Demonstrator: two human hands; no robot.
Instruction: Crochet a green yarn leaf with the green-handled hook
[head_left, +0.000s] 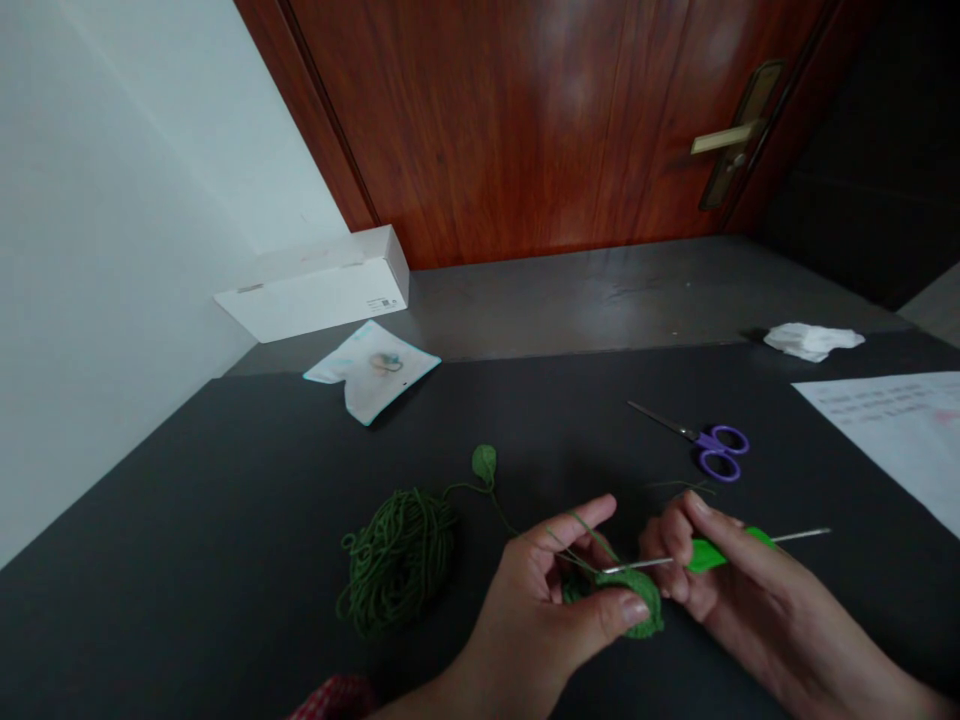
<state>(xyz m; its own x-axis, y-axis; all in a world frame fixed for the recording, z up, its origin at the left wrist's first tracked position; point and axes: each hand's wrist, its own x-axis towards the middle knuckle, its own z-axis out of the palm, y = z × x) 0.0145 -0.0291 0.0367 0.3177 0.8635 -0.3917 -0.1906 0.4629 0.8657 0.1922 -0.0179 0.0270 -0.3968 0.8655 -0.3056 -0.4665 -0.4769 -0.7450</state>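
Observation:
Between thumb and fingers, my left hand [551, 590] pinches a small green crochet piece [643, 612]. Green yarn runs over its raised index finger. My right hand [720, 570] is closed round the bright green handle of a crochet hook [705, 555]. The hook's metal tip meets the top edge of the crochet piece, and its other metal end sticks out to the right. To the left lies a loose skein of dark green yarn [397, 562]. A small green crocheted leaf [484, 463] rests behind my left hand, with a strand trailing toward it.
Scissors with purple handles [709, 440] lie behind my right hand. A printed paper sheet [900, 420] and a crumpled white tissue [814, 341] are at the right. Farther left are a white packet [375, 375] and a long white box [322, 290], near the wall and wooden door [510, 120].

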